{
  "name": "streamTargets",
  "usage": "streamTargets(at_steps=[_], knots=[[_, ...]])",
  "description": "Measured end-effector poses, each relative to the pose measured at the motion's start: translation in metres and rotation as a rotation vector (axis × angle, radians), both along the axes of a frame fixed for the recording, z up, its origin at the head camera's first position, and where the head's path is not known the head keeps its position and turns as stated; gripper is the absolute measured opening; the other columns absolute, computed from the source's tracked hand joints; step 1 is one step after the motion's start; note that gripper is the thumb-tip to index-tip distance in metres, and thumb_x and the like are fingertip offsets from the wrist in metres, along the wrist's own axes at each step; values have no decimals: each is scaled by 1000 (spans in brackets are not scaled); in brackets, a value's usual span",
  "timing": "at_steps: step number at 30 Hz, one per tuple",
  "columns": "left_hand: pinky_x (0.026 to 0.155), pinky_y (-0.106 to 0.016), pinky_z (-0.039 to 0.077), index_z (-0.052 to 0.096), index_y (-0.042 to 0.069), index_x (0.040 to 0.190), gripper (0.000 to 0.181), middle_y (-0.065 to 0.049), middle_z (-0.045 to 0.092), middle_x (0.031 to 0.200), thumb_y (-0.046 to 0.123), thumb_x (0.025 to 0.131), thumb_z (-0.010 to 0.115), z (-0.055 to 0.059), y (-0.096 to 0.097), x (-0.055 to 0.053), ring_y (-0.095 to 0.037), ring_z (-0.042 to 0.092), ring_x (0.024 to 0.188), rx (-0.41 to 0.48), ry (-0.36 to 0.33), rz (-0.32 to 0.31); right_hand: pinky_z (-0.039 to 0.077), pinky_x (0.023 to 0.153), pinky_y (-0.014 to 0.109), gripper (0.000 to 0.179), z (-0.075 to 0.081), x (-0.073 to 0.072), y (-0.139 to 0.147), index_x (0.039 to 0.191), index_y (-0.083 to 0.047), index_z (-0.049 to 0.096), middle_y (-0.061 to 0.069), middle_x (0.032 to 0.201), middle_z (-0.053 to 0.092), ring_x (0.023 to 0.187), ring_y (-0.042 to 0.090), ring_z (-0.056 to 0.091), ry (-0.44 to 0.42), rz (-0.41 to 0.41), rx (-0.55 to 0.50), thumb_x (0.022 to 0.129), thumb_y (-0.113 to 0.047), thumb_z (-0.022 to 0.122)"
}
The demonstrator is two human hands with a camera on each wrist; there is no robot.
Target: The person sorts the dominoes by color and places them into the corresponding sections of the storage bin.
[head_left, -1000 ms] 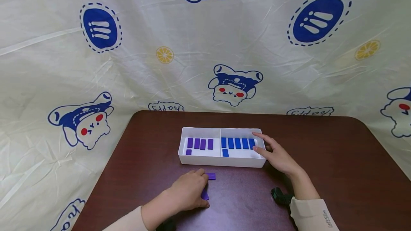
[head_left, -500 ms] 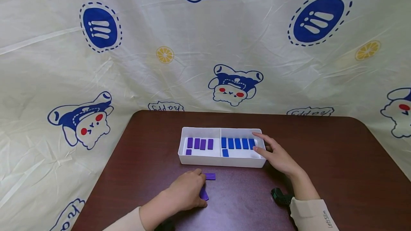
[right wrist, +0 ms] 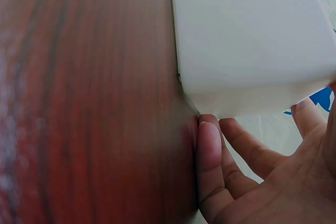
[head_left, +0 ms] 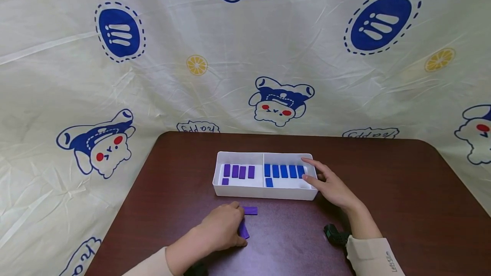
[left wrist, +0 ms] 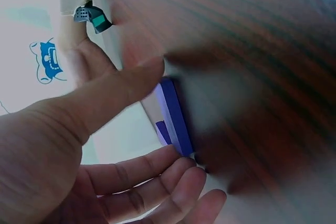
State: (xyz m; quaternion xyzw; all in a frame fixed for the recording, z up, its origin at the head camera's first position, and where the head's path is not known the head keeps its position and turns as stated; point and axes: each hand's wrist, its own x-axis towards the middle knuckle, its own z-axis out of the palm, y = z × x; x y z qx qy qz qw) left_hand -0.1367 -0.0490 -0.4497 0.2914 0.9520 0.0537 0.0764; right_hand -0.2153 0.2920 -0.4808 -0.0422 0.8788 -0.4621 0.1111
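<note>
A white two-compartment box [head_left: 245, 192] sits on the table, with flat purple blocks in its left half and blue ones in its right. My right hand [head_left: 337, 188] holds the box's right end, thumb and forefinger over the rim, other fingers against the outer wall in the right wrist view. In front of the box, my left hand [head_left: 222, 227] spans a purple block [left wrist: 176, 119] lying on the table. The left thumb is by one end and the fingertips by the other; a firm pinch does not show. Beyond it lies another purple block [head_left: 251, 211], partly hidden by the fingers.
The dark brown table [head_left: 291, 242] has rounded far corners. A pale printed sheet [head_left: 161, 88] hangs behind it. A dark wrist device [head_left: 336, 235] is on the right wrist.
My left hand has shifted slightly to the left, uncovering more of the two purple blocks. The blocks, the box and my right hand have stayed in place.
</note>
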Motion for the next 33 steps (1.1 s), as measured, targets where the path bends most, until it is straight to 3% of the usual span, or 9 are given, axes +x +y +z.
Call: streamTargets(at_steps=[13, 23, 33], knots=[[67, -28, 52, 71, 12, 94, 42, 3, 60, 86, 42, 73, 92, 3, 2, -1, -12, 58, 72, -1, 5, -11, 44, 103, 69, 68, 1, 0, 0, 161, -36, 34, 20, 168, 25, 135, 44, 44, -3, 2, -7, 101, -52, 61], [73, -30, 55, 74, 13, 102, 41, 2, 65, 91, 38, 74, 91, 8, -7, -4, -13, 63, 79, 49, 29, -33, 47, 102, 67, 68, 0, -1, 1, 161, -36, 34, 21, 167, 26, 133, 44, 46, -5, 1, -9, 101, -52, 61], [75, -31, 56, 76, 12, 109, 42, 2, 65, 92, 38, 78, 88, 16, -14, -9, -14, 63, 83, 38, 68, -55, 48, 100, 65, 67, -2, 0, 2, 161, -37, 35, 20, 168, 25, 133, 43, 45, -2, 2, -9, 101, -51, 61]])
